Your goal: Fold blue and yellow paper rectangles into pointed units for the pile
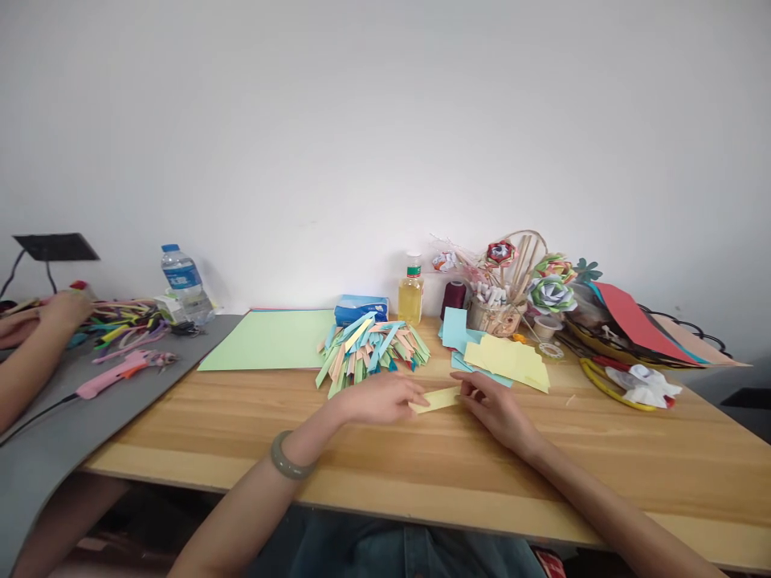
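A narrow yellow paper strip (441, 399) stretches between my two hands just over the wooden table. My left hand (381, 398), with a bracelet on its wrist, is closed on the strip's left end. On the right end, my right hand (489, 405) pinches the strip between thumb and fingers. Right behind my left hand lies a heap of folded paper strips (373, 349) in blue, green, orange and yellow. Yellow paper pieces (509, 360) and blue paper pieces (456, 329) lie loosely stacked beyond my right hand.
Behind stand a tissue pack (361, 310), a yellow liquid bottle (410, 295), a thread spool (453, 299) and a basket (497, 317) of sticks and paper flowers. Green sheets (280, 341) lie left. At far left a co-worker's hand (66, 309) is near a pink glue gun (124, 373).
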`<action>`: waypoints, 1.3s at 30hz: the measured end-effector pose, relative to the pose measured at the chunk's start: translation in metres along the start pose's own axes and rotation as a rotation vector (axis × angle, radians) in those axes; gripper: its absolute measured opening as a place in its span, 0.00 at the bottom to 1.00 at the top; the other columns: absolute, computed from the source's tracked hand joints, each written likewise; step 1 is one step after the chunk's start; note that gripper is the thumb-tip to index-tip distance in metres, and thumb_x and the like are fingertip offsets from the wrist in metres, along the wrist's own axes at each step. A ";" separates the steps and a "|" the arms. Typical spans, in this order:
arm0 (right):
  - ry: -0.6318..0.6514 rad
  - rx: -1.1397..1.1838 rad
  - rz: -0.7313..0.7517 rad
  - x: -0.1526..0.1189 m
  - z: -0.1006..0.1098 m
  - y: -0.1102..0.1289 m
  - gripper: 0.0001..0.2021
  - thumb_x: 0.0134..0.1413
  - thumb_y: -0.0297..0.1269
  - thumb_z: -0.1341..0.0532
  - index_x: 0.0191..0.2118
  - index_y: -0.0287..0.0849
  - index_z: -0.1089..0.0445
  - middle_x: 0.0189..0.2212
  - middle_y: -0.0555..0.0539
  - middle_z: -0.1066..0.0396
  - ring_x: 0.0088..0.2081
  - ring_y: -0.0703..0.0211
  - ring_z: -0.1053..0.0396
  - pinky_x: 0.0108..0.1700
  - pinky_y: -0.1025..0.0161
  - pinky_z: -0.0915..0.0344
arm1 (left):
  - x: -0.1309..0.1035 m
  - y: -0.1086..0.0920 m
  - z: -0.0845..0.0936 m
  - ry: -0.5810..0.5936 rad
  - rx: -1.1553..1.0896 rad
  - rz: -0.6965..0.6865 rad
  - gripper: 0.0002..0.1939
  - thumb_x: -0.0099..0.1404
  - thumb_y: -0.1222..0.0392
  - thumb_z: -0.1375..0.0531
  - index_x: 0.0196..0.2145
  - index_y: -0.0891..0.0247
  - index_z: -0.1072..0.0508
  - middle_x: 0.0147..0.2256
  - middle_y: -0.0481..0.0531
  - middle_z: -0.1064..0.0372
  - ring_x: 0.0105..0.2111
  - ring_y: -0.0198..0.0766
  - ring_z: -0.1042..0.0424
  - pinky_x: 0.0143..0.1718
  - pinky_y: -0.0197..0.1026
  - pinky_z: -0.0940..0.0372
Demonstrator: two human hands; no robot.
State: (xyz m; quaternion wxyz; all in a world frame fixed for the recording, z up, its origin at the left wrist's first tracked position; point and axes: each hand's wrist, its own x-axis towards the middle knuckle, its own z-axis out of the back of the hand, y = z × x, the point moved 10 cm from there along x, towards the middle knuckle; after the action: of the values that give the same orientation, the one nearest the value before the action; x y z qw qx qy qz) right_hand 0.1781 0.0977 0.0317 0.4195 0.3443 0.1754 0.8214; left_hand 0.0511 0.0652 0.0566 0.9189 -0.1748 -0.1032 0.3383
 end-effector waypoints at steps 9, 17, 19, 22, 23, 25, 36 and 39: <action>-0.081 -0.383 0.080 -0.007 0.005 0.031 0.16 0.59 0.38 0.52 0.49 0.44 0.35 0.33 0.43 0.29 0.31 0.55 0.31 0.31 0.59 0.36 | -0.004 0.016 0.019 -0.442 0.036 0.260 0.16 0.64 0.62 0.47 0.50 0.58 0.30 0.46 0.52 0.32 0.45 0.41 0.34 0.46 0.41 0.38; 0.310 -0.025 0.074 -0.014 -0.028 0.046 0.12 0.55 0.30 0.51 0.44 0.44 0.37 0.33 0.47 0.29 0.31 0.59 0.32 0.34 0.62 0.35 | 0.008 0.024 -0.017 -0.163 -0.107 0.287 0.14 0.63 0.62 0.48 0.42 0.59 0.25 0.38 0.51 0.27 0.39 0.40 0.30 0.38 0.37 0.37; 0.299 -0.017 0.072 -0.012 -0.026 0.042 0.11 0.52 0.27 0.50 0.40 0.44 0.36 0.33 0.47 0.30 0.31 0.59 0.33 0.34 0.62 0.35 | 0.009 0.028 -0.018 -0.184 -0.135 0.287 0.14 0.63 0.61 0.47 0.43 0.60 0.25 0.41 0.51 0.28 0.41 0.40 0.31 0.41 0.37 0.38; 0.314 -0.006 0.114 -0.011 -0.028 0.045 0.13 0.50 0.25 0.49 0.41 0.44 0.36 0.36 0.46 0.30 0.36 0.57 0.32 0.38 0.60 0.35 | 0.009 0.033 -0.021 -0.188 -0.152 0.306 0.16 0.61 0.56 0.44 0.46 0.62 0.28 0.43 0.53 0.31 0.38 0.40 0.31 0.39 0.38 0.37; 0.327 0.005 0.126 -0.012 -0.030 0.047 0.14 0.50 0.25 0.49 0.42 0.44 0.36 0.38 0.45 0.30 0.38 0.56 0.32 0.40 0.60 0.35 | 0.009 0.033 -0.022 -0.179 -0.157 0.308 0.20 0.59 0.53 0.42 0.48 0.63 0.29 0.43 0.53 0.32 0.37 0.40 0.31 0.38 0.38 0.37; 0.350 0.032 0.138 -0.013 -0.033 0.051 0.14 0.51 0.25 0.50 0.43 0.45 0.36 0.40 0.45 0.31 0.41 0.55 0.32 0.43 0.59 0.36 | 0.009 0.032 -0.025 -0.161 -0.166 0.298 0.28 0.53 0.49 0.37 0.50 0.62 0.32 0.42 0.53 0.33 0.36 0.40 0.32 0.36 0.38 0.37; 0.267 -0.115 0.308 -0.016 -0.025 0.059 0.11 0.55 0.29 0.47 0.43 0.44 0.34 0.41 0.43 0.31 0.45 0.54 0.35 0.47 0.57 0.37 | 0.015 0.051 -0.037 -0.250 -0.523 0.308 0.17 0.57 0.63 0.43 0.45 0.65 0.30 0.31 0.49 0.32 0.30 0.35 0.34 0.30 0.35 0.41; 0.232 -0.193 0.409 -0.018 -0.023 0.064 0.10 0.60 0.31 0.50 0.41 0.44 0.32 0.38 0.44 0.30 0.43 0.55 0.34 0.45 0.57 0.36 | 0.014 0.052 -0.039 -0.240 -0.501 0.349 0.17 0.55 0.64 0.43 0.44 0.65 0.29 0.29 0.47 0.33 0.28 0.34 0.35 0.29 0.34 0.41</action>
State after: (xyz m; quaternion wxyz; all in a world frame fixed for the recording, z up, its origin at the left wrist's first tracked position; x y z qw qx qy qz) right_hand 0.1329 0.0454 0.0447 0.2526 0.2343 0.0697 0.9362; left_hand 0.0431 0.1016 0.0010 0.7568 -0.3696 -0.2592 0.4727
